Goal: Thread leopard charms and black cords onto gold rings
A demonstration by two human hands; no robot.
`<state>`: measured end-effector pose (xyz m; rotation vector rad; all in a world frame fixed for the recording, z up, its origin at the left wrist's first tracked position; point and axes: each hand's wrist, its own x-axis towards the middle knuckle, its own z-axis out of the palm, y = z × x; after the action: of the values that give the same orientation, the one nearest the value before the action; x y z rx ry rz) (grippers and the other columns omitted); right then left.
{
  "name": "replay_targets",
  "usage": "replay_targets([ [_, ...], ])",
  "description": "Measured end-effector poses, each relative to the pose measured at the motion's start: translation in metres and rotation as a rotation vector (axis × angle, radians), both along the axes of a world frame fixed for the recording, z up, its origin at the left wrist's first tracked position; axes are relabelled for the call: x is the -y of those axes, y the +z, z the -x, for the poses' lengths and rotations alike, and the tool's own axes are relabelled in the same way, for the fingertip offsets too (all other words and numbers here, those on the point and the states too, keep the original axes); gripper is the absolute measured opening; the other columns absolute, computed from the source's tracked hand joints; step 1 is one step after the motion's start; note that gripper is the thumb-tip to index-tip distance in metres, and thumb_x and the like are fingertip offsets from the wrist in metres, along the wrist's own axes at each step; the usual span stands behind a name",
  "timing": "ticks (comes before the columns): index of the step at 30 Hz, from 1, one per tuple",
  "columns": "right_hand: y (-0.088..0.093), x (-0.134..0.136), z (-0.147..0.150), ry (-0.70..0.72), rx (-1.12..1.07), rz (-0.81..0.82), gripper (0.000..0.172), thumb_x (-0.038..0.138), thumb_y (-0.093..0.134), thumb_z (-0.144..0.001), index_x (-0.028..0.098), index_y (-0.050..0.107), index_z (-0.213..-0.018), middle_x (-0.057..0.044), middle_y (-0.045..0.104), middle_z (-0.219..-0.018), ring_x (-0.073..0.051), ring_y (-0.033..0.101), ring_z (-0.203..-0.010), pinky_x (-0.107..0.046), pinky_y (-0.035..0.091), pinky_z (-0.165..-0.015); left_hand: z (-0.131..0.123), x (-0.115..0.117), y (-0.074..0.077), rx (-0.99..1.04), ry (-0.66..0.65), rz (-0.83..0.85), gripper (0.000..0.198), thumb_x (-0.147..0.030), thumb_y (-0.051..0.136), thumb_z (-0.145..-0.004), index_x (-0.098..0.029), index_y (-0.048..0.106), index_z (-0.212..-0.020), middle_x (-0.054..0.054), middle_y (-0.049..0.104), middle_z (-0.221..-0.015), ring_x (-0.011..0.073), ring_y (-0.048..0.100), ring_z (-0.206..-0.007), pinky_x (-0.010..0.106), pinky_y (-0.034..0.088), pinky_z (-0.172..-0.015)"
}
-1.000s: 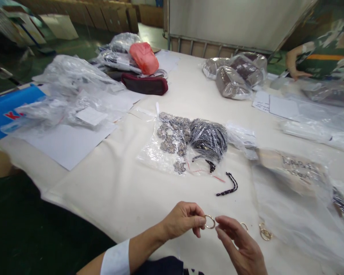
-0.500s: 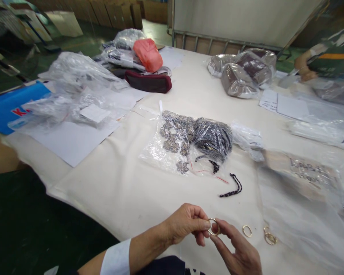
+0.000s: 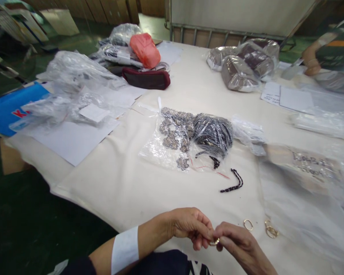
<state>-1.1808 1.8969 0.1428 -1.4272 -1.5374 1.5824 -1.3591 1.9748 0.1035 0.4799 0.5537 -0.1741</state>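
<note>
A shiny, gold-coloured metal ring [image 3: 214,243] is pinched where the left fingers [image 3: 203,230] and right fingers [image 3: 227,230] meet, over the near part of the white surface [image 3: 126,183]. Its lower curve shows, flattened by the tilt; the fingertips hide the rest.

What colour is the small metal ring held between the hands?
The small metal ring is gold-coloured, best seen in the head view.

Single head-worn view, facing forward and down across desk [image 3: 109,183]; hands [image 3: 192,226] near (low in frame), metal-framed panel [image 3: 232,15] well beyond.
</note>
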Motion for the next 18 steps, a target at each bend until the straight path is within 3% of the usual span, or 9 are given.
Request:
replay_targets([
  [2,-0.003,0.000,-0.002,-0.067,0.068,0.018,0.024,0.037,0.050,-0.087,0.023,0.065,-0.076,-0.001,0.062,-0.068,-0.014,0.057,-0.063,-0.022,0.045,-0.059,-0.002,0.002,0.002,-0.004,0.128,-0.073,0.026,-0.035,0.069,-0.059,-0.012,0.062,-0.069,0.000,0.062,-0.055,0.0079,0.054,-0.037,0.018,0.042,-0.039],
  [5,-0.010,0.002,-0.001,-0.180,0.148,0.027,0.027,0.042,0.051,-0.085,0.021,0.062,-0.071,0.000,0.058,-0.064,-0.014,0.055,-0.063,-0.023,0.042,-0.059,-0.001,0.005,0.006,0.003,0.363,-0.343,0.029,-0.039,0.064,-0.069,-0.013,0.064,-0.081,0.001,0.063,-0.067,0.0070,0.057,-0.046,0.017,0.043,-0.046],
  [8,-0.012,0.004,0.004,-0.271,0.101,0.094,0.028,0.045,0.052,-0.083,0.021,0.063,-0.073,-0.001,0.061,-0.067,-0.016,0.057,-0.068,-0.024,0.043,-0.063,0.003,0.008,0.010,0.004,0.406,-0.659,0.023,-0.034,0.067,-0.071,-0.012,0.066,-0.078,0.001,0.061,-0.067,0.0071,0.056,-0.052,0.017,0.044,-0.051],
  [10,-0.010,0.006,0.009,-0.342,0.003,0.173,0.029,0.047,0.054,-0.082,0.020,0.064,-0.077,-0.003,0.064,-0.070,-0.017,0.058,-0.071,-0.026,0.044,-0.067,0.007,0.009,0.010,0.001,0.381,-0.780,0.023,-0.035,0.064,-0.075,-0.011,0.066,-0.075,0.001,0.060,-0.065,0.0076,0.056,-0.053,0.017,0.043,-0.051],
  [18,-0.016,0.014,0.023,-0.447,-0.371,0.482,0.034,0.048,0.060,-0.075,0.016,0.058,-0.067,-0.002,0.061,-0.058,-0.015,0.057,-0.052,-0.028,0.042,-0.055,0.009,0.010,0.003,0.048,0.305,-0.715,0.032,-0.044,0.063,-0.076,-0.012,0.065,-0.076,0.001,0.059,-0.062,0.0089,0.056,-0.052,0.018,0.042,-0.050],
])
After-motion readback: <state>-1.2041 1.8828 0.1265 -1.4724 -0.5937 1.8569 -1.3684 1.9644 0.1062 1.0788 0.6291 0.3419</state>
